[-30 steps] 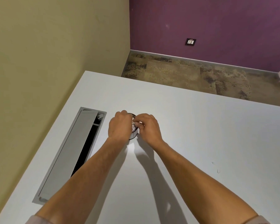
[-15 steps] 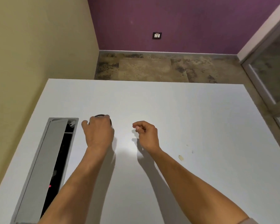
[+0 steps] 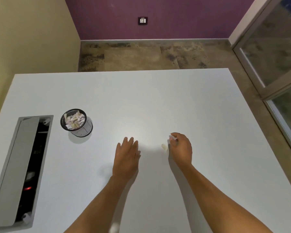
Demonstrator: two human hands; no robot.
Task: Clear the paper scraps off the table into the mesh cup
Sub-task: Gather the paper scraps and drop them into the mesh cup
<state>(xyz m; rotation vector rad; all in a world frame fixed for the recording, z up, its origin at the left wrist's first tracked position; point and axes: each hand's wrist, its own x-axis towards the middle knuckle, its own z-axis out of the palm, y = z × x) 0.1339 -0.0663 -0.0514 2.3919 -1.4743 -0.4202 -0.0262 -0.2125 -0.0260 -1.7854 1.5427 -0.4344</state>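
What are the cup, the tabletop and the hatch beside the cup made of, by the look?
Mesh cup: black wire mesh, probably metal; the paper scraps show through its perforated wall. Table: smooth white laminate or painted board, satin, with a soft glare patch near the hands. Cable hatch: grey, matte lid and frame; brushed metal or plastic, cannot tell.

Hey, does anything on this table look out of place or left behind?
Yes. One small paper scrap lies loose on the white table, just left of the right hand, far from the mesh cup that holds the other scraps. The cup stands upright; nothing looks spilled around it.
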